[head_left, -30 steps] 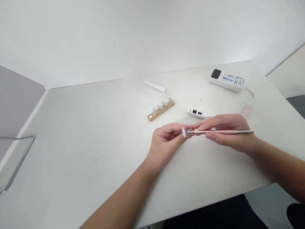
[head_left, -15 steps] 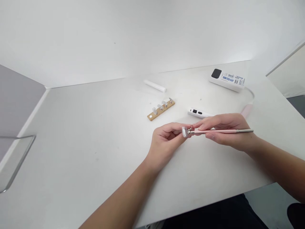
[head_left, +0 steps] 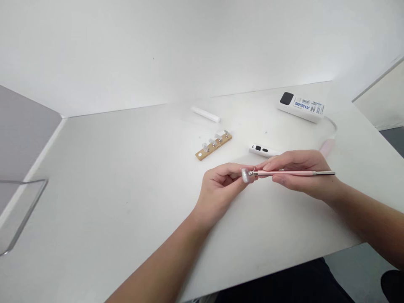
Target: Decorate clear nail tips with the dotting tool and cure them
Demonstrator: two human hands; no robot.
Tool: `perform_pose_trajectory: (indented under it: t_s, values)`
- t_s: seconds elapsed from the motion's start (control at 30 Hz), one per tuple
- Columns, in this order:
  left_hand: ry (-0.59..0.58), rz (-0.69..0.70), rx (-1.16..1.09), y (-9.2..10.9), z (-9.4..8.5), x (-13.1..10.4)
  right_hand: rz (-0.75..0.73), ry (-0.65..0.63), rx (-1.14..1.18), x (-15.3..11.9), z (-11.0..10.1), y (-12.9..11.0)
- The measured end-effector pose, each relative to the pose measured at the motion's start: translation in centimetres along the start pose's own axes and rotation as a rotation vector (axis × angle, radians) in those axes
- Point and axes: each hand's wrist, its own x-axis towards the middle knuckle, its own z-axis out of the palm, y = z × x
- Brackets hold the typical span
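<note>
1. Right, the left hand (head_left: 217,185) has thumb and fingers drawn together at a glossy clear piece (head_left: 245,175), nearer the person than the wooden strip (head_left: 217,145) and to its right; it seems to pinch it, though the exact grip is hidden.
2. The right hand (head_left: 299,172) pinches a slim pink tool (head_left: 290,173), its tip right up at the piece's silver fitting; whether they touch, I can't tell.
3. Progress check: four similar pieces (head_left: 205,147) stand along the strip, a white dot (head_left: 200,155) shows at its near-left end, and one piece is off it, in hand. I'd call that one unfinished; no finish on the others can be judged from here.
4. Around the strip on the table (head_left: 135,189): a white rod (head_left: 206,114) just beyond, a white pen-shaped device (head_left: 265,150) to the right, a labelled white box (head_left: 301,107) farther right and beyond.
</note>
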Motion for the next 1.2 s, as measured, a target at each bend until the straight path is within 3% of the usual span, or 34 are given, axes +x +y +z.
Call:
perform_pose_trajectory:
  t_s: [0.37,0.63,0.87,1.2]
  values:
    - [-0.024,0.013,0.013,0.0,-0.1,0.0,0.008,0.041,-0.028,0.0,0.0,0.2]
    - [0.017,0.01,0.004,-0.1,-0.1,0.0,0.031,-0.047,0.019,0.0,-0.3,0.0]
    - [0.176,-0.007,0.142,0.5,0.2,0.0,0.03,0.226,0.056,0.4,-0.9,0.5]
    - [0.226,0.061,0.18,0.6,0.2,0.2,0.031,0.208,0.06,0.3,-0.7,0.4]
